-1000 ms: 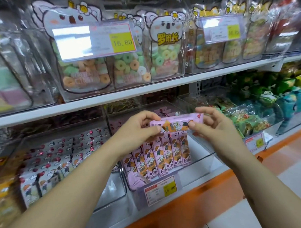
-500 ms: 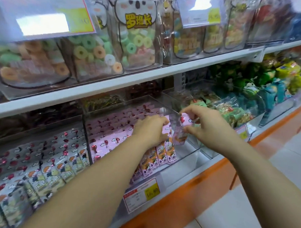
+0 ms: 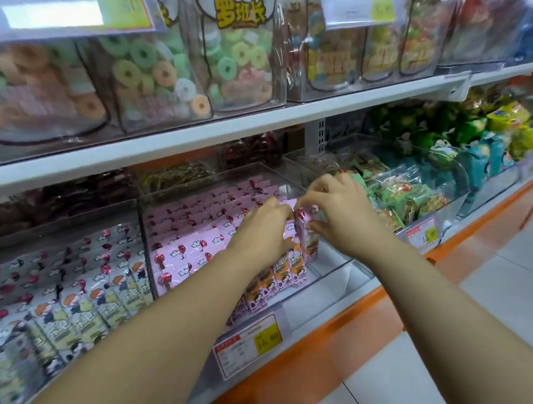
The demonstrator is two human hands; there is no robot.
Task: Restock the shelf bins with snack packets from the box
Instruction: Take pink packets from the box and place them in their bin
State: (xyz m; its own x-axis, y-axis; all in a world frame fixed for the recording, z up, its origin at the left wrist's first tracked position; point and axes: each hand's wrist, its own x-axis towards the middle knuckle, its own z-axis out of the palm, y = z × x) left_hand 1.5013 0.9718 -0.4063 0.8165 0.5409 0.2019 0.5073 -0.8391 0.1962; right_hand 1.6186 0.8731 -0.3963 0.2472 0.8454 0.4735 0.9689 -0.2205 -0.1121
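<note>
Pink pkt (image 3: 310, 246) — partly behind L hand (image 3: 262, 232)

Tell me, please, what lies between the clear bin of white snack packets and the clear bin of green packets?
Head view: the clear bin of pink snack packets, where the right hand pinches a pink packet.

Both bare forearms reach forward from lower frame, converging, wrists nearly level. Left hand (image 3: 264, 229): back up, fingers curled downward, tips hidden; grip unclear. Right hand (image 3: 340, 213): just beside the left, thumb and bent fingers (image 3: 312, 197) pinching the upper end of an upright pink foil snack packet (image 3: 311, 244).
</note>
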